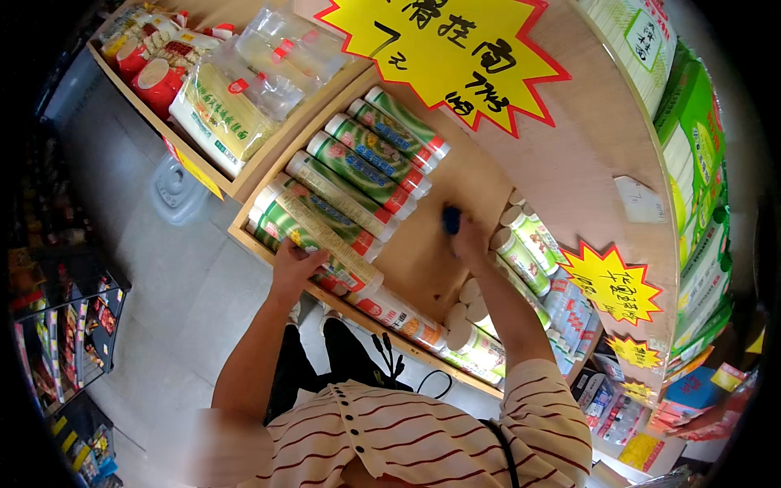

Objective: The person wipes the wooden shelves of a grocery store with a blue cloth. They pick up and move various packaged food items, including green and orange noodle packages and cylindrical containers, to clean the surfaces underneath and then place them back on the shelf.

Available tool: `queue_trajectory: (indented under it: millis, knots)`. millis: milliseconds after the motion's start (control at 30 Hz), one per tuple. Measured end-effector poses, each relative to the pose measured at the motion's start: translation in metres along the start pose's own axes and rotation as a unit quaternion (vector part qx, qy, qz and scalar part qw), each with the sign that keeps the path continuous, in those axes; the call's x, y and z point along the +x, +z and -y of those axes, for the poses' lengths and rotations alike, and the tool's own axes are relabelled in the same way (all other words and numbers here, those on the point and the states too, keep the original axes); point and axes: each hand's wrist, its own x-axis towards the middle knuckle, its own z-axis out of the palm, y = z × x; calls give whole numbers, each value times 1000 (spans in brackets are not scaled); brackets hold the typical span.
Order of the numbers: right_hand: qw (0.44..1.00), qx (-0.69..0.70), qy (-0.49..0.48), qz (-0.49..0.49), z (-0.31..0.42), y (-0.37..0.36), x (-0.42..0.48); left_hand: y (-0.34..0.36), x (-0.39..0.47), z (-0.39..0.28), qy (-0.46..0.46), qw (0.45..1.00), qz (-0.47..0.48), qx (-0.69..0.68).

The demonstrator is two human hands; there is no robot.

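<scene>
My left hand [297,266] lies over the front edge of a wooden shelf bin [464,369]. Its fingers touch a green-wrapped roll of dried noodles [262,224]; whether they grip it is unclear. Beside them, a cream-coloured noodle roll [320,235] lies on the other rolls. Deeper in the bin, my right hand [468,241] holds a dark blue object [451,219], blurred, possibly a cloth or brush, close to the bare wooden bottom [421,256]. A white and orange noodle roll [399,320] lies along the front edge between my arms.
Several green noodle rolls [366,152] line the bin's left side; light-green rolls [528,247] fill the right. Bagged noodles [226,110] occupy the neighbouring bin. A yellow price sign [451,49] overhangs the back. Black cables [390,360] hang near my waist.
</scene>
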Motion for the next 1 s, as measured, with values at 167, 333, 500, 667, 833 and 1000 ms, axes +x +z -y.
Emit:
queue_trajectory:
  millis: [167, 333, 500, 667, 833, 1000]
  knots:
    - [990, 85, -61, -96, -8, -43, 34, 3, 0, -2, 1, 1000, 6, -4]
    - [979, 110, -57, -159, 13, -24, 89, 5, 1, 0, 8, 1000, 6, 25]
    - [968, 119, -189, -116, 51, 38, 19, 3, -4, -2, 7, 1000, -9, 11]
    - [936, 92, -338, -20, 79, -2, -63, -2, 2, 3, -5, 1000, 5, 30]
    - [883, 46, -467, 20, 49, 6, -84, 5, 0, -1, -14, 1000, -1, 10]
    - [887, -18, -448, 115, 4, -5, -99, 1, 0, -3, -24, 1000, 8, 4]
